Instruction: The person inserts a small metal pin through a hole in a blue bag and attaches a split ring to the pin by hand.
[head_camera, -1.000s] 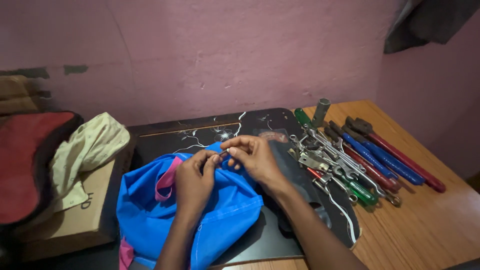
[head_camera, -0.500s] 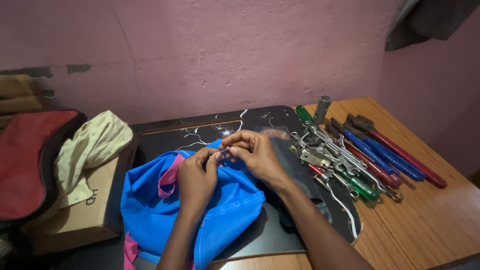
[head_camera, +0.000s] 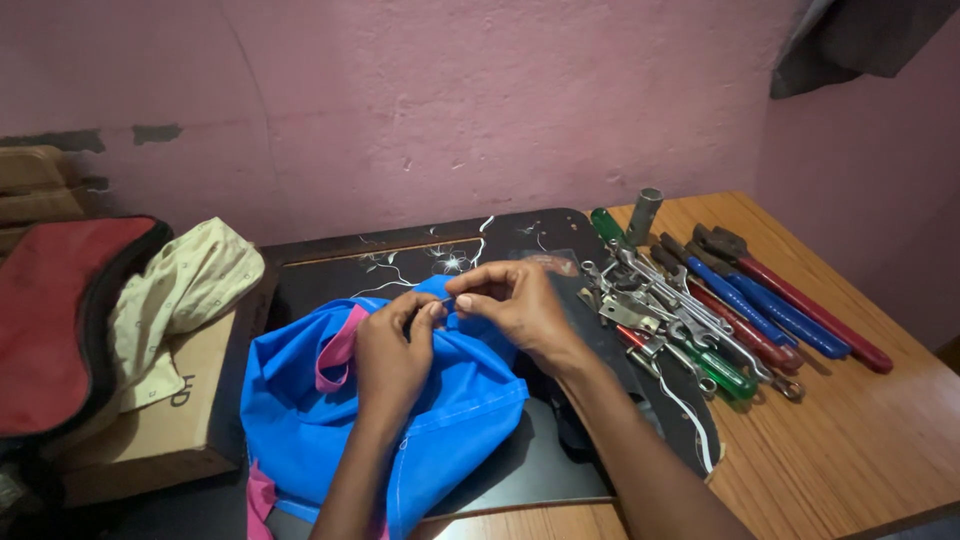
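Fabric of the blue bag (head_camera: 330, 420) is looking thin, limp and light as I am pinching its top edge at twelve o'clock, left hand (head_camera: 392, 352) and right hand (head_camera: 515, 305) fingertips closed narrowly together on it.

My head camera looked down from close above my hands (head_camera: 450, 320), facing the pink wall (head_camera: 450, 100) across the table (head_camera: 850, 430).

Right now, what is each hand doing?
Left hand: pinched shut on the blue cloth.
Right hand: fingertips pinched at the same cloth edge.
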